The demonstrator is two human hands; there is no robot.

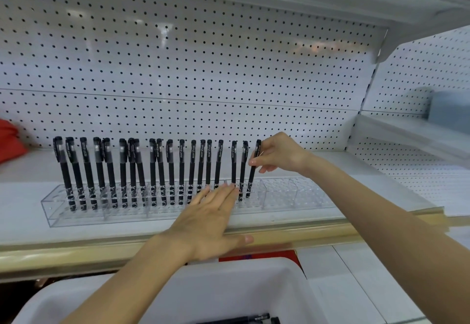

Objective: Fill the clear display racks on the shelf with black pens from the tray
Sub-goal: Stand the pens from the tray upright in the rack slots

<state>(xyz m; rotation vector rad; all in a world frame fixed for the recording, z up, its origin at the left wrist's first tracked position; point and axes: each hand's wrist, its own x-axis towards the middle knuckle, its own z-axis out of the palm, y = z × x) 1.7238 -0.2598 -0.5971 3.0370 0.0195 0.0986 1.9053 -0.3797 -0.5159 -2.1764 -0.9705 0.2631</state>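
Observation:
A long clear display rack (300, 196) lies on the white shelf (23, 211). Several black pens (152, 171) stand upright in its holes from the left end to past the middle. My right hand (279, 153) pinches the rightmost black pen (253, 168) near its cap, the tip down in the rack. My left hand (211, 214) lies flat with straight fingers on the rack's front, just left of that pen. A white tray (254, 288) sits below at the bottom, with a few black pens (254, 318) showing at its lower edge.
A white pegboard (203, 69) backs the shelf, with another shelf overhead. A red object (10, 140) sits at the far left. The rack's right sections hold no pens. A grey box (450, 110) stands on the neighbouring shelf at right.

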